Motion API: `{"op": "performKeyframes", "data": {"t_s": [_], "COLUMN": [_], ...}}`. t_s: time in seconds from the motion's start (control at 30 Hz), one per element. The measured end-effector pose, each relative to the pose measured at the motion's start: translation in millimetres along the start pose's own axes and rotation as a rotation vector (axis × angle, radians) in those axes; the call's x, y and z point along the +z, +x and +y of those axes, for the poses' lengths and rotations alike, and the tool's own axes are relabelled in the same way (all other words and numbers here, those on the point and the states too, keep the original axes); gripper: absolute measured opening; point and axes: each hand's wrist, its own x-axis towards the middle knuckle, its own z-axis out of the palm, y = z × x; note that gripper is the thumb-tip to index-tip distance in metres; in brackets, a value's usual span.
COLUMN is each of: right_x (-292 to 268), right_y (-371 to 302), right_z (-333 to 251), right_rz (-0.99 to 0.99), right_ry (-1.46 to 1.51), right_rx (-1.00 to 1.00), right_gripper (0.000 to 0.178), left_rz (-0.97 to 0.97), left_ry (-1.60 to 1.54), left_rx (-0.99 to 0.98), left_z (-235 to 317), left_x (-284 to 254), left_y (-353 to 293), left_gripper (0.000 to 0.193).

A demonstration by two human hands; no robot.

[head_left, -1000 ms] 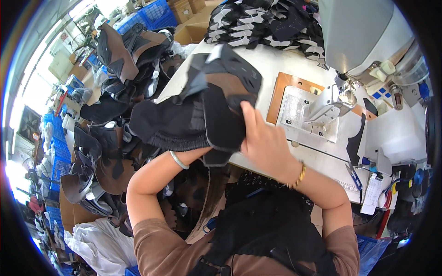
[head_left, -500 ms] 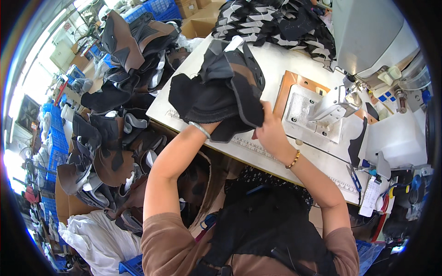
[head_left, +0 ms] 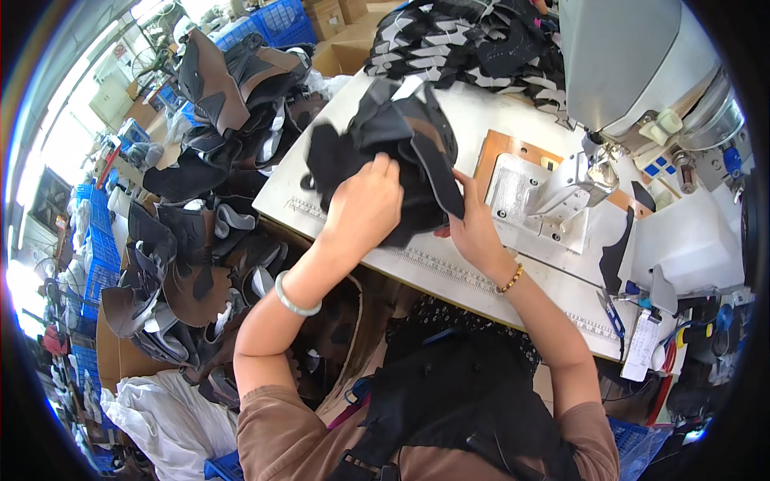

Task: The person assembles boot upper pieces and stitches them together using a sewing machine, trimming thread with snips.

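Head view looked down on a person seated at a white sewing table, dark fabric bunched in the lap. Left hand, a pale bangle on its wrist, lay fingers curled and pressed onto a bundle of black and brown cut pieces at the table's near left part; whether it pinched a single piece could not be told. Right hand, a beaded bracelet at its wrist, gripped the bundle's right edge, thumb and fingers closed on a dark strip.

As a judgement, the work stood at an early step: the bundle was only being gathered or sorted beside the machine, nothing lay under the presser foot, and the metal plate sat bare. Much seemed left, since a heap of similar pieces waited at the table's far edge and more piles filled the floor at the left.

A white tag hung at the table's right near edge, its print too small to tell. Farther off stood a brown cardboard box and blue crates.
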Motion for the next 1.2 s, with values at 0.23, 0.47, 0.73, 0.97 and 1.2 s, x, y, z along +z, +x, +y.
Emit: {"op": "performKeyframes", "data": {"t_s": [0.23, 0.47, 0.73, 0.97, 1.2], "right_x": [6.2, 46.8, 46.6, 51.2, 47.3], "right_y": [-3.6, -37.4, -30.9, -36.4, -42.0], "right_z": [12.6, 4.4, 7.2, -6.1, -5.4], "right_rz": [0.007, -0.147, -0.122, -0.089, -0.078], "right_ry": [-0.086, -0.628, -0.831, -0.987, -0.973], "right_rx": [-0.158, -0.414, -0.596, -0.744, -0.736], "right_gripper": [0.072, 0.066, 0.065, 0.062, 0.061], "left_rz": [-0.271, -0.185, -0.153, -0.082, -0.074], "left_ry": [0.179, -0.239, -0.801, -0.906, -1.387], "left_rx": [0.081, 0.174, -0.082, -0.103, -0.236], "left_z": [-46.4, -88.2, -71.0, -49.9, -55.3], "left_x": [47.6, 84.1, 88.0, 65.8, 101.0], "left_y": [-7.1, -9.9, 1.2, -7.9, 47.1], "left_gripper": [0.016, 0.03, 0.033, 0.032, 0.032]}}
